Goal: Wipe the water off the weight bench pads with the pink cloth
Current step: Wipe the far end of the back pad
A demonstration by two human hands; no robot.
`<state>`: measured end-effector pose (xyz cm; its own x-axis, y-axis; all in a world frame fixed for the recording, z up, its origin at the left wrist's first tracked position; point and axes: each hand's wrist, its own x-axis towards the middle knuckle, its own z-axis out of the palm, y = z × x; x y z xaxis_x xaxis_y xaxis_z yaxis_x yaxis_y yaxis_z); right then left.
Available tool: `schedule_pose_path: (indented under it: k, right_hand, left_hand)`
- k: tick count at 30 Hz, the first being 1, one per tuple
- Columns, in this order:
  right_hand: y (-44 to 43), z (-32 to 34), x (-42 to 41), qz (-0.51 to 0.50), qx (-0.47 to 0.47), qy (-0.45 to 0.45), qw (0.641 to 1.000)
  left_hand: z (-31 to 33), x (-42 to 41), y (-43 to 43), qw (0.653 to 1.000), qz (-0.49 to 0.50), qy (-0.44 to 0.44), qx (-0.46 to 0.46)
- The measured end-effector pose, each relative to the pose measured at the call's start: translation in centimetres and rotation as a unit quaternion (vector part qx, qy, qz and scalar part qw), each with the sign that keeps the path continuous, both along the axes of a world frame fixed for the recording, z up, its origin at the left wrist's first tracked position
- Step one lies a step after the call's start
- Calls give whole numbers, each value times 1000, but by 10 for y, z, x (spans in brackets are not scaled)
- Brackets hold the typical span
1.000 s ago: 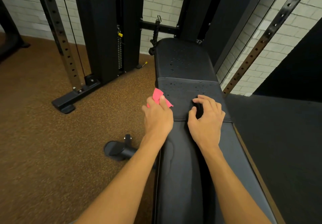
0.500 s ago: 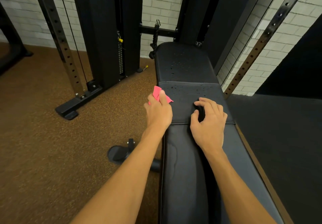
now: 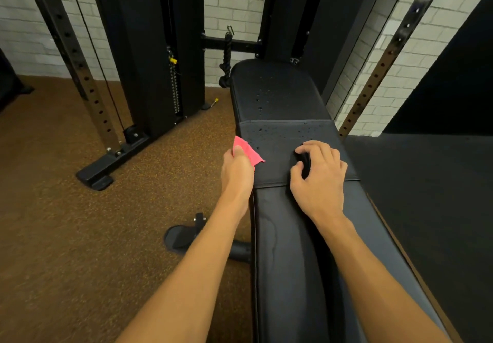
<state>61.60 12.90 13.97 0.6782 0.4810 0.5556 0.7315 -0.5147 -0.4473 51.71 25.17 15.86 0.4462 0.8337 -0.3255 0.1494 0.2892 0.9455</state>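
Little had moved in the last second. Your left hand (image 3: 237,174) kept the pink cloth (image 3: 248,150) at the left edge of the middle pad (image 3: 277,139), shifting only slightly along that edge. Your right hand (image 3: 322,177) stayed planted on the right half of the same pad. No stroke had crossed the wet surface in that time.

Finding: the water droplets (image 3: 266,130) were scattered over the far half of the middle pad. More stood on the far pad (image 3: 274,89), just beyond the middle pad's far seam. The near pad (image 3: 288,249), on your side of the middle pad, showed a sheen and faint streaks but no beads I could make out. In my judgement the wiping of the two wet pads was not yet done.

Fingers, left: they were curled round the cloth, pinching it so that a folded corner stood out above the hand towards the pad. That corner overlapped the middle pad's left edge. I could not tell whether it was pressing on the surface.

Fingers, right: the fingers (image 3: 317,147) were arched, with the tips on the middle pad. A dark shape sat between thumb and fingers. I could not tell whether it was an object in your grasp or only shadow.
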Motion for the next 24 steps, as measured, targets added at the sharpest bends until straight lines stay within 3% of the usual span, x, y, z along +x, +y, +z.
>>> schedule_pose_path:
  k: [6,15,21,24]
  right_hand:
    - [9,13,26,-6,-55,-35,998]
    - [11,29,69,-58,-104,47,992]
    - [15,32,69,-90,-111,112,983]
    - [14,31,70,-90,-123,119,981]
  left_hand:
    - [6,22,19,999,33,32,5]
    - [-13,5,-3,998,27,32,54]
    - [9,19,21,995,28,95,-4]
    - [26,38,45,995,28,82,-58]
